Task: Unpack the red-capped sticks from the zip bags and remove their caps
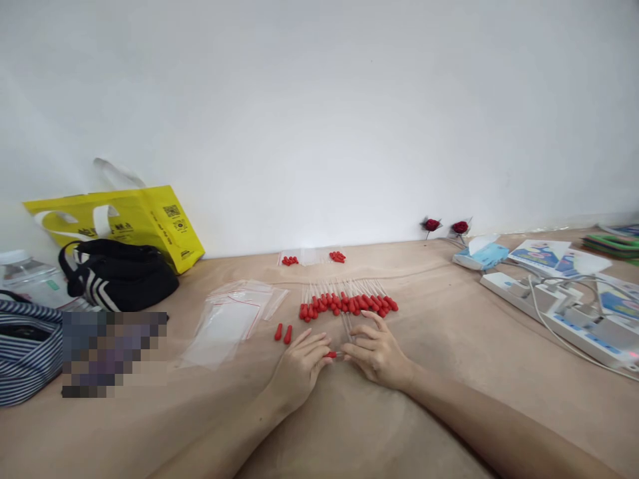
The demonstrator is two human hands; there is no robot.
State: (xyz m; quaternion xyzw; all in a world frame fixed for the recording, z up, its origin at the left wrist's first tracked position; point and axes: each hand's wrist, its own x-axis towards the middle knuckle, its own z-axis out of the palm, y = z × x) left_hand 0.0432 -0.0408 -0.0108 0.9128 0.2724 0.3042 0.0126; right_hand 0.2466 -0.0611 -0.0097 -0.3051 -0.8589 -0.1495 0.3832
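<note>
At far left we log a striped bag (pixel 30 359), then a black pouch (pixel 137 276) in front of a yellow bag (pixel 172 223). Next come overlapping zip bags (pixel 232 319) and two loose bulbs (pixel 283 332), red, lying on the tan surface (pixel 100 439). Our left hand (pixel 302 366) grasps a red bulb (pixel 330 354), low at centre; a thin clear tube (pixel 340 354) extends from it to our right hand (pixel 377 356), which pinches it. How far the tube is seated, we cannot tell. Just beyond both hands we record a row of red-tipped droppers (pixel 344 304). Farther right, well apart, we note two dark-red roses (pixel 446 226), a tissue pack (pixel 484 256) and a power strip (pixel 564 316).
</note>
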